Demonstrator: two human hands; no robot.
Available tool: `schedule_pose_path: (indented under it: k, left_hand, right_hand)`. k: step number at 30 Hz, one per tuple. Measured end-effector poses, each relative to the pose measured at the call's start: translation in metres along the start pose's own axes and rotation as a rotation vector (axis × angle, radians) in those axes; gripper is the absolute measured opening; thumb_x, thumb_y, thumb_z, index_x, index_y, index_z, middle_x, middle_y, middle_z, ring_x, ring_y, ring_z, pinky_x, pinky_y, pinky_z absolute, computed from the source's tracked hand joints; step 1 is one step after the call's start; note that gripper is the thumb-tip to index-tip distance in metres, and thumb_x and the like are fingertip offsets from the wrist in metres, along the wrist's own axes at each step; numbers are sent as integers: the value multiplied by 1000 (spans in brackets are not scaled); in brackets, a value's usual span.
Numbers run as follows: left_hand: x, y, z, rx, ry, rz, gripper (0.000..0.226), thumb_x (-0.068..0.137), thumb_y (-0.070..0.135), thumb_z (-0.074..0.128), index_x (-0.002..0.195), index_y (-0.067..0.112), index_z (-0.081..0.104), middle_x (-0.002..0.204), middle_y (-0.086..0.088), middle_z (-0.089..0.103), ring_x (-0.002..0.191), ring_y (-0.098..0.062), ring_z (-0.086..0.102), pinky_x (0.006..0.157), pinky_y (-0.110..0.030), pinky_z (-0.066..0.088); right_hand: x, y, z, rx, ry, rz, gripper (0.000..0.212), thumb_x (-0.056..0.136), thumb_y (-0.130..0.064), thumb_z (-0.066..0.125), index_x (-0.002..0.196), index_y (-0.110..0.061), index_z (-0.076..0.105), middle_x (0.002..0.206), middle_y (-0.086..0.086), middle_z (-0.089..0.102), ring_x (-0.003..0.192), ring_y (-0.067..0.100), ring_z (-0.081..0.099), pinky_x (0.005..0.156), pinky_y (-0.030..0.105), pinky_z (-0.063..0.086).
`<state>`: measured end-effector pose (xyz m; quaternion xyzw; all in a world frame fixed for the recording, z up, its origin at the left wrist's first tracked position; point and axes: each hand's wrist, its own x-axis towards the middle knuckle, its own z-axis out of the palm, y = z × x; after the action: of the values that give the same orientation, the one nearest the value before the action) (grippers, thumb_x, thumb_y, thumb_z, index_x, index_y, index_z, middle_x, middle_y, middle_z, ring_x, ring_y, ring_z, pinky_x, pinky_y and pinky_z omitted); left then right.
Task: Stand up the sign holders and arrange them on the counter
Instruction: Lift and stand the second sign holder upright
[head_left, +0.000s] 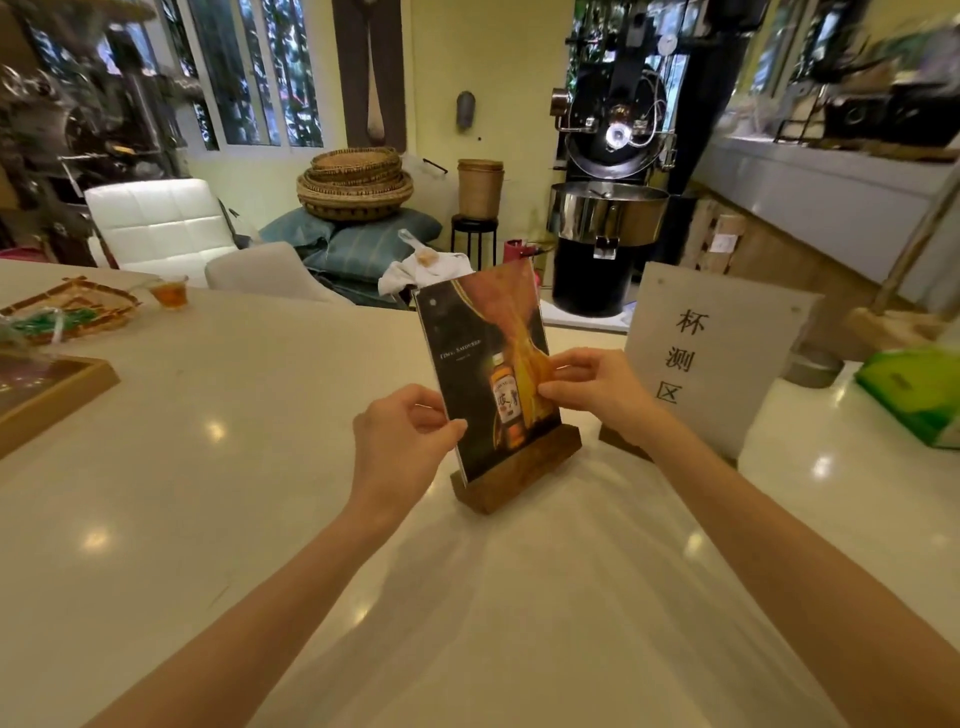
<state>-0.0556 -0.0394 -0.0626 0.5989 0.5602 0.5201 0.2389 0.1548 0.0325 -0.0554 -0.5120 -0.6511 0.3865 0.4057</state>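
Partly hidden by the right hand (597, 387) and left hand (402, 434) pinching its edges, the sign holder (488, 384) stands upright.

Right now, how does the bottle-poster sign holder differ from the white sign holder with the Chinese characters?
The bottle-poster sign holder shows a dark colour photo; the white sign holder carries only black characters. The poster holder is pinched at both edges by the left hand and right hand; the white one stands untouched, to its right. The white panel looks wider. Both stand upright in wooden bases on the counter.
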Motion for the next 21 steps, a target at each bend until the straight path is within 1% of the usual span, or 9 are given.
schedule_pose_path:
  k: [2,4,6,14,16,19,21]
  left_hand:
    - [-7,3,3,11,-11,70,17,68,12,72,77,19,59,67,11,61,65,-3,63,52,-9,50]
    - [-14,5,5,18,-27,128,17,70,11,70,77,20,58,67,16,59,64,-1,62,53,-4,47]
    - [-19,5,7,30,-33,167,18,70,10,70,78,21,57,68,17,57,63,0,61,54,-2,46]
    - [-26,2,12,52,-41,227,15,72,10,68,83,17,60,73,8,60,64,0,59,56,1,42]
    - [-25,2,12,56,-37,232,15,72,10,68,84,15,60,74,7,60,64,-1,58,56,2,42]
    - [-24,0,12,67,-48,240,18,72,11,68,88,13,61,78,4,61,67,-4,60,56,2,42]
    - [-23,-2,12,63,-83,235,26,72,15,68,96,13,59,82,4,61,69,-6,60,54,-1,44]
  right_hand:
    - [-10,4,-1,16,38,-44,19,75,-9,69,85,-23,61,83,-1,69,77,12,69,66,22,57]
    - [-18,8,-1,18,81,-66,19,75,-8,69,88,-19,63,89,5,70,86,20,68,79,35,55]
    - [-25,10,-1,0,109,-76,19,75,-10,69,92,-17,63,94,8,70,88,21,67,84,39,53]
    - [-40,10,1,-38,169,-74,20,77,-16,68,96,-17,63,94,1,69,86,11,66,85,35,54]
    - [-43,9,3,-35,152,-64,26,76,-20,70,101,-17,62,97,1,69,90,12,66,85,35,54]
    - [-47,9,2,-30,114,-23,42,75,-24,71,113,-19,56,110,3,65,102,17,61,89,36,51]
    - [-53,12,-3,-35,109,-8,47,76,-24,70,119,-20,52,115,4,63,104,18,59,89,35,49]
